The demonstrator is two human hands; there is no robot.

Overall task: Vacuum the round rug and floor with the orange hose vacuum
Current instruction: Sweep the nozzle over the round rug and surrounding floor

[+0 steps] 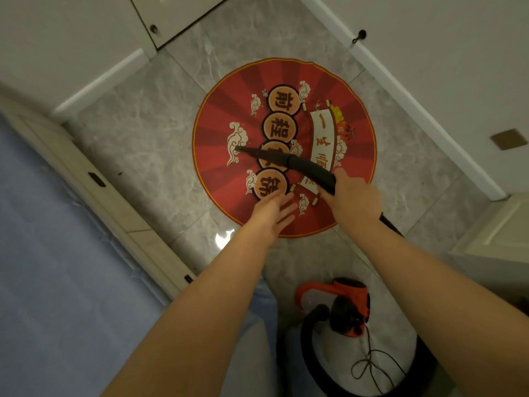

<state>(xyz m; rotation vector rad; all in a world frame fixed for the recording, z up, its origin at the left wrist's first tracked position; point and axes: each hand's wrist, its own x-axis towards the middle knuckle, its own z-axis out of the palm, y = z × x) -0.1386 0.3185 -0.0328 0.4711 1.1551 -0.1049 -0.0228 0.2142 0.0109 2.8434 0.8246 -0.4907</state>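
Vacuum (343,308): orange body on floor (148,133) at near right, black hose looping from it.
Left hand (272,213): empty, fingers spread, above rug's near edge.
Right hand (353,197): wrapped round nozzle's rear.
Nozzle (286,161): long axis slants across rug (217,167); tip points left, at a white cloud.
Technique: probably slow overlapping strokes, tip kept low.

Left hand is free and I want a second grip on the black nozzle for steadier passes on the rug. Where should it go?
Take the thick ribbed section of the black nozzle just ahead of the right hand, bringing the left hand up from below. The tube tapers thin toward its tip at the left, so the wider rear likely offers the firmer hold.
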